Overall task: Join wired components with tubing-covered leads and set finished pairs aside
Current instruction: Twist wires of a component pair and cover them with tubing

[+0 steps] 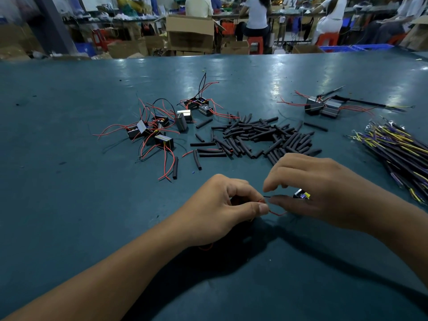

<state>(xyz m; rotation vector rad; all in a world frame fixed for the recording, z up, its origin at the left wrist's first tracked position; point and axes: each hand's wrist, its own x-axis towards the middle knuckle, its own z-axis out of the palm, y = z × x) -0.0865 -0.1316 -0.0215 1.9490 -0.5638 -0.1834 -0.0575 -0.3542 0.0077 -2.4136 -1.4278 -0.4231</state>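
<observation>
Your left hand (222,205) pinches a twisted red wire (275,213) between thumb and forefinger, grip closed tight on the twist. Your right hand (324,193) meets it from the other side, thumb and forefinger nearly closed around the same wire, with a small black component (300,195) tucked under the palm, a yellow tab showing. Both hands hover low over the near middle of the blue-green desk (69,205).

Just beyond your right knuckles lies a loose heap of short black tubing pieces (259,137), a few strays rolled out to its left. Farther left, a tangle of black components with red leads (152,130) spreads across the desk, and a smaller cluster (199,105) sits behind it. Well apart at the far right, finished pairs (322,107) rest side by side, their dark leads trailing toward the right edge. A bundle of purple and yellow wires (400,149) fans along the right side, running out of view.

The desk is bare to your left and in front of your forearms. Its far edge (208,55) runs across the top, with cardboard boxes (190,33) and seated workers (257,17) beyond it.
</observation>
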